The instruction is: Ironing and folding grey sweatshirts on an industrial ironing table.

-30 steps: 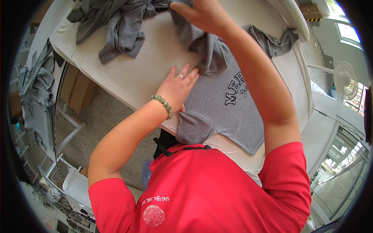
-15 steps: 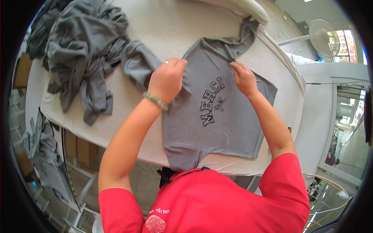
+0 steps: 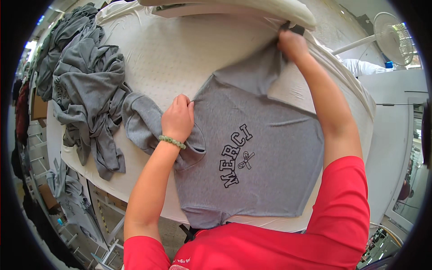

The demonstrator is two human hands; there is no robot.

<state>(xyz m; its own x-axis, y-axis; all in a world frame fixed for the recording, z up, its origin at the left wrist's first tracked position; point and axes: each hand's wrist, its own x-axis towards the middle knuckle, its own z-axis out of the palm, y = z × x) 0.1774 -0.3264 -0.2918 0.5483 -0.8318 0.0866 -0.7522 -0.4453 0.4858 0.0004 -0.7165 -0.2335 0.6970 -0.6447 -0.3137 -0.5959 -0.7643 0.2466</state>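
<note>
A grey sweatshirt (image 3: 279,157) lies spread on the white padded table, its front printed with dark outlined letters and a small bow. My left hand (image 3: 178,118), with a green beaded bracelet at the wrist, pinches the cloth at the upper left edge of the body. Beneath that wrist the near sleeve (image 3: 140,118) lies bunched. At the far right, my right hand (image 3: 293,44) is closed on the end of the other sleeve (image 3: 256,65), which is drawn out and slightly blurred. The fingertips of the right hand are partly hidden.
Crumpled grey garments (image 3: 90,90) are heaped on the left of the white table (image 3: 171,58). A white padded arm (image 3: 252,11) juts over the far edge, close to my right hand. A fan (image 3: 392,39) stands at the far right. More grey clothing (image 3: 74,198) hangs low on the left.
My right hand has gone from the shirt's chest out to the far sleeve's end, and that sleeve is pulled straighter. My left hand stays at the upper left edge. The whole view has shifted.
</note>
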